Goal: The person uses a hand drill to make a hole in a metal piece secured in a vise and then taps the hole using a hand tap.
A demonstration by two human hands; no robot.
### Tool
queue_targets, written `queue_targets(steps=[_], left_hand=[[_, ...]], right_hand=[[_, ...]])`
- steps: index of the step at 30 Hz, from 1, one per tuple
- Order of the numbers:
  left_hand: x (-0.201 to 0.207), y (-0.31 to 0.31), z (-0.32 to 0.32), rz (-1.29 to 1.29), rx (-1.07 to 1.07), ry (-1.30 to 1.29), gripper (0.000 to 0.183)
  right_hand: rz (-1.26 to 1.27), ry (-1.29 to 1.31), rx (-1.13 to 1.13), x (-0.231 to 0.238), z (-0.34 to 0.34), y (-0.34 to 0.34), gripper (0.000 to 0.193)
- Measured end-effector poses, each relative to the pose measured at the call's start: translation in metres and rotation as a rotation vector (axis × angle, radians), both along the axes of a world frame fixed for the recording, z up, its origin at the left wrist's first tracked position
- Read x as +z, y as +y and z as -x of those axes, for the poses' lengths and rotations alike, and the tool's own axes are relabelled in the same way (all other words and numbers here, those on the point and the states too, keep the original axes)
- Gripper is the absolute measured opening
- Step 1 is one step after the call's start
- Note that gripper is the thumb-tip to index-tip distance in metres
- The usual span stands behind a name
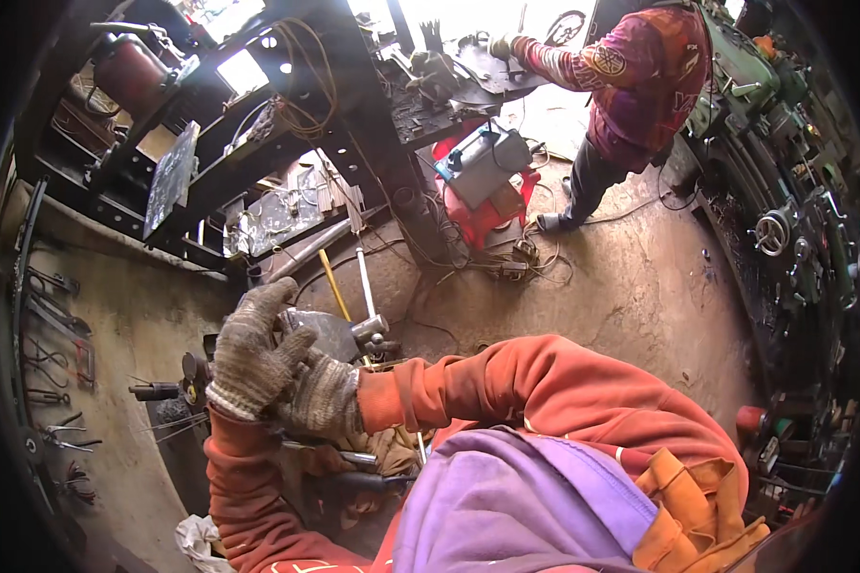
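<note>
My left hand [255, 351], in a grey-brown knitted work glove, is raised with its fingers stretched out and apart. Against its wrist and palm side lies my right hand [323, 393], gloved alike; its fingers are hidden behind the left hand. No tool shows in either. Just beyond the gloves is a grey metal surface [323, 334], partly covered by them. A hammer [368, 328] with a pale handle lies beside it, and a yellow rod [335, 285] runs alongside the handle. Below my hands are a brownish cloth [397, 449] and a metal tube [357, 458].
Pliers [71, 435] and other hand tools hang at the left. A dark steel frame [354, 105] stands ahead. Beyond it, a person [645, 86] works at a cluttered bench [420, 119]. A grey machine box [485, 164] stands near red material. Machinery [774, 234] lines the right; cables cross the floor.
</note>
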State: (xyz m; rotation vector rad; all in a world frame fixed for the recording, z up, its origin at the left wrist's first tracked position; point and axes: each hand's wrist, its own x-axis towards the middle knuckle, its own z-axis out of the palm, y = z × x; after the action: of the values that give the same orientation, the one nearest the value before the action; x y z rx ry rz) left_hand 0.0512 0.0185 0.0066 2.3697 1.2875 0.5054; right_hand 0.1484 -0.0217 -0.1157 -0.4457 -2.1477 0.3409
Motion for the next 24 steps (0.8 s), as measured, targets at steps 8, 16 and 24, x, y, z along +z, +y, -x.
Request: queue_targets(steps=[8,16,24], left_hand=[[-0.019,0.023,0.004,0.272,0.086,-0.199,0.036],[-0.027,0.037,0.028,0.366,0.118,-0.162,0.027],[0.028,-0.003,0.04,-0.538,-0.212,0.587,0.04]], right_hand=[[-0.138,0.007,-0.182,-0.027,0.006,-0.004,0.061],[-0.149,0.093,-0.217,-0.003,-0.007,-0.011,0.055],[-0.19,0.029,-0.313,-0.021,0.002,-0.012,0.047]])
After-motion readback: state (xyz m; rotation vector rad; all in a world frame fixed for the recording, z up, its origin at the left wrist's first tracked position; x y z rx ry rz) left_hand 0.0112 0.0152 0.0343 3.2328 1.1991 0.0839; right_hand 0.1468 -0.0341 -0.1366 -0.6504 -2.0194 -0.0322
